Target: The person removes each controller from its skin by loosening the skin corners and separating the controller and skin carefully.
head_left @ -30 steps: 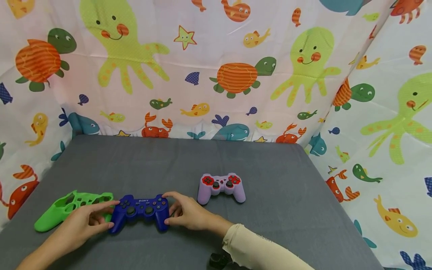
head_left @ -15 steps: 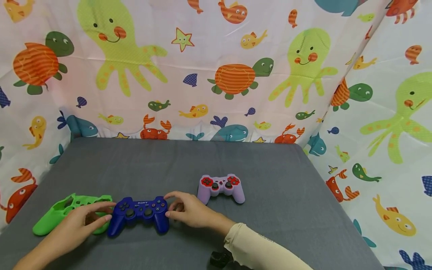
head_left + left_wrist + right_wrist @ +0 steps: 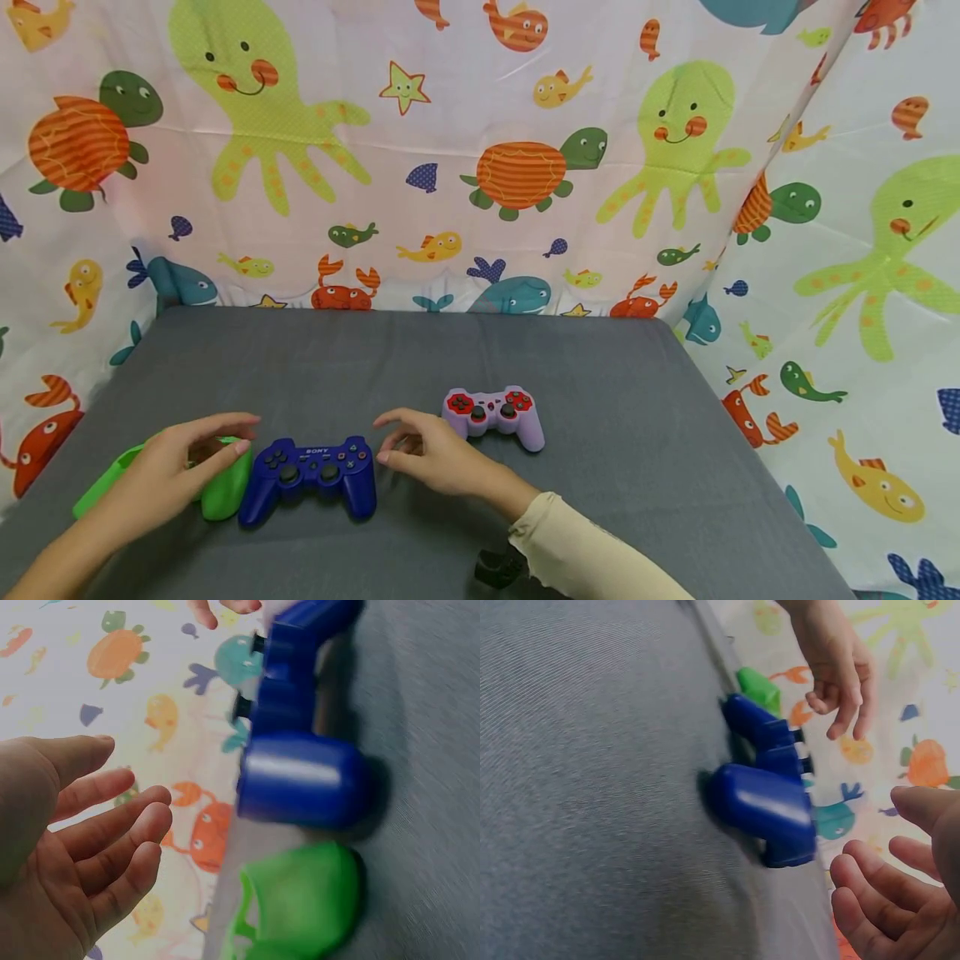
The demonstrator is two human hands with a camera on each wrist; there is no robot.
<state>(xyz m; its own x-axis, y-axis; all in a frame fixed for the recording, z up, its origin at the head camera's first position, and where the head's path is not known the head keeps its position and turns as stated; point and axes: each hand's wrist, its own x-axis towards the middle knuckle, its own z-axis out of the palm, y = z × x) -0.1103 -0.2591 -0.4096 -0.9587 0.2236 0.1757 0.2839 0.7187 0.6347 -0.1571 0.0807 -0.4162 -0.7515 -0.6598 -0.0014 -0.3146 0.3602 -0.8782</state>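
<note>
Left to right: green controller cover (image 3: 227,492) lies at near left, partly hidden under the left hand (image 3: 168,467); its hollow edge shows in the left wrist view. Left hand is raised over it, fingers loose, thumb and fingertips apart, nothing gripped. Next, blue controller (image 3: 309,473) sits on the gray table (image 3: 622,433), left of center toward the near side, sticks up, just right of the cover; whether the two touch, can't tell. Change: half a second ago both hands were at its two ends; now both have lifted off and it lies in the same spot, untouched. Reads as a release, so placing or straightening this controller looks done for now. Right hand (image 3: 431,450) hangs just right of it, fingers loosely bent, thumb apart, holding nothing. Farther right and a bit farther back, purple controller (image 3: 495,412) with red button areas, partly behind the right hand, position unchanged. Dark object (image 3: 498,569) at the near edge beside the cream sleeve (image 3: 592,550), too unclear to name.
</note>
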